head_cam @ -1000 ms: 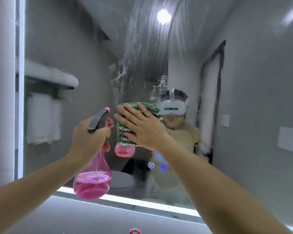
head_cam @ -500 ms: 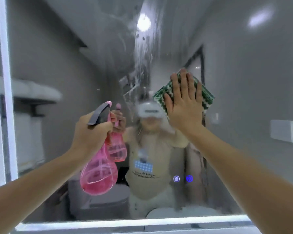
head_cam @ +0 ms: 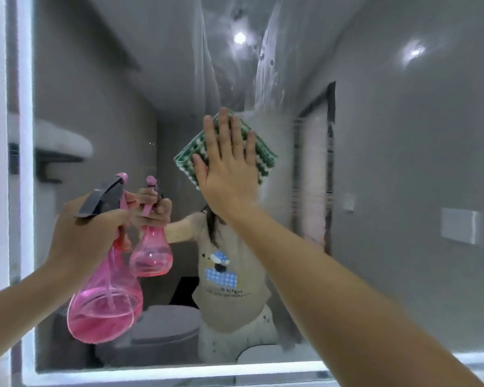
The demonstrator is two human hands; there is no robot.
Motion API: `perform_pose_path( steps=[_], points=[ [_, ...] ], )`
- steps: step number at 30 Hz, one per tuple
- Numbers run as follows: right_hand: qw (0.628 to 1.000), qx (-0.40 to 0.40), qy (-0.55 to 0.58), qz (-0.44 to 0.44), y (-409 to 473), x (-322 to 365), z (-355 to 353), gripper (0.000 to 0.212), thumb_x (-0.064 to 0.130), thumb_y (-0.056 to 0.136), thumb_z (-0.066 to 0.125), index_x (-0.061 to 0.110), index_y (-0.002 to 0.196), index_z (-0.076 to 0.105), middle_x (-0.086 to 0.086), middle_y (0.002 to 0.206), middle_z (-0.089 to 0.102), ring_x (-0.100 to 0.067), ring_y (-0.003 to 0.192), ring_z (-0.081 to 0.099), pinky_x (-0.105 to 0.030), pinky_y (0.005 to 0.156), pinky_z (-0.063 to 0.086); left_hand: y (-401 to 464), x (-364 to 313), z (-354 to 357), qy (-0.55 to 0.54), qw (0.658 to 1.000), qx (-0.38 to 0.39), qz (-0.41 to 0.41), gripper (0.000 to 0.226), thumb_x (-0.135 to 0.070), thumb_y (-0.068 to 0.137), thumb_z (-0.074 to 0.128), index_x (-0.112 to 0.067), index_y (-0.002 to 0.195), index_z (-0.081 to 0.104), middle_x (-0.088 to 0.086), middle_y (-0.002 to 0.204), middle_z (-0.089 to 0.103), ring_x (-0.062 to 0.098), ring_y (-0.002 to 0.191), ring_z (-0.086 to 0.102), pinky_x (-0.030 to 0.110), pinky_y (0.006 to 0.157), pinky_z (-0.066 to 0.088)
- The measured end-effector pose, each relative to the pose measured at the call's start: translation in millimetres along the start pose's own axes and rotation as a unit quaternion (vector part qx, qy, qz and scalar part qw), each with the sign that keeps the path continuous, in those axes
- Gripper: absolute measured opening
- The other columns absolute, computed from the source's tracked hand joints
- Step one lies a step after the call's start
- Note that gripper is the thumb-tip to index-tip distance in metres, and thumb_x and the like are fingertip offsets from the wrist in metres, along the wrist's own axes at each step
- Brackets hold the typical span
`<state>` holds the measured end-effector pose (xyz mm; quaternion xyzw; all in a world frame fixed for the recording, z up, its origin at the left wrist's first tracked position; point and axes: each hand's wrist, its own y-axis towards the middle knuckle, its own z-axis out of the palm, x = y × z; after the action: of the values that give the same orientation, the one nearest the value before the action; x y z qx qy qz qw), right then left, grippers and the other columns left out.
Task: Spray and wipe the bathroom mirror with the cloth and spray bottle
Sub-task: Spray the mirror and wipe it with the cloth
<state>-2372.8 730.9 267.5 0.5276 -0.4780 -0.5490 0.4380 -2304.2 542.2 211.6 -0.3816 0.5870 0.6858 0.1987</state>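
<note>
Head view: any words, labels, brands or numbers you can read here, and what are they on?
Shirt print, reflected in the mirror: one line of small dark lettering under a cartoon picture, mirrored and too blurred to read.
Spray bottle in the left hand: no label or text visible.
Cloth under the right hand: green and white pattern only, no text.
Nothing else legible.

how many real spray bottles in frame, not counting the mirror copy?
1. The pink spray bottle is gripped at its neck by the left hand, lower left. The smaller pink one beside it is only its reflection in the mirror.
</note>
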Motion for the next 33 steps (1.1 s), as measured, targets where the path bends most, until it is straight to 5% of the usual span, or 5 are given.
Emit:
perform_pose_path(
  steps=[4,9,19,23,33],
  points=[
    [0.998,0.017,-0.002,-0.068,-0.9,-8.0,-2.5,0.061,0.046,0.096,0.022,0.015,0.148,0.028,-0.01,0.155,0.023,-0.025,0.144,0.017,-0.044,0.118,0.008,-3.0,-11.6,13.0,-0.01,1.0,-0.006,-0.003,0.017,0.011,0.073,0.053,0.005,0.087,0.061,0.032,0.07,0.057,0.01,0.03,0.047,0.035,0.055,0.046],
    [0.989,-0.013,0.023,-0.146,-1.0,-54.8,-6.6,0.057,0.046,0.096,0.033,0.017,0.145,0.037,-0.006,0.152,0.032,-0.021,0.142,0.026,-0.044,0.117,0.015,-19.4,-24.6,43.5,0.004,1.0,0.015,-0.005,0.019,0.011,0.074,0.052,0.01,0.091,0.059,0.02,0.058,0.052,0.012,0.031,0.048,0.021,0.033,0.041],
    [0.996,-0.048,-0.008,-0.081,-27.6,-193.4,-30.4,0.057,0.047,0.1,0.026,0.016,0.146,0.035,-0.008,0.153,0.031,-0.022,0.142,0.026,-0.045,0.115,0.019,-56.4,-60.0,121.3,0.009,1.0,0.013,0.017,0.025,0.011,0.074,0.052,-0.007,0.084,0.066,0.026,0.062,0.056,0.015,0.03,0.047,0.021,0.035,0.041],
    [0.998,-0.022,-0.013,-0.064,-45.5,-230.0,-41.0,0.06,0.048,0.1,0.014,0.015,0.148,0.029,-0.009,0.155,0.025,-0.023,0.143,0.022,-0.044,0.116,0.015,-74.2,-66.2,153.2,-0.001,1.0,0.02,0.006,0.023,0.013,0.075,0.047,-0.001,0.084,0.063,0.004,0.037,0.051,0.012,0.029,0.046,0.021,0.035,0.041],
    [0.997,-0.038,-0.009,0.072,-53.4,-194.0,-34.5,0.06,0.044,0.101,0.014,0.011,0.147,0.031,-0.014,0.153,0.027,-0.029,0.142,0.023,-0.048,0.115,0.014,-72.8,-61.6,121.7,0.0,1.0,0.018,0.005,0.027,0.011,0.078,0.05,-0.011,0.081,0.065,0.012,0.052,0.051,0.013,0.031,0.048,0.019,0.033,0.042]
  ],
)
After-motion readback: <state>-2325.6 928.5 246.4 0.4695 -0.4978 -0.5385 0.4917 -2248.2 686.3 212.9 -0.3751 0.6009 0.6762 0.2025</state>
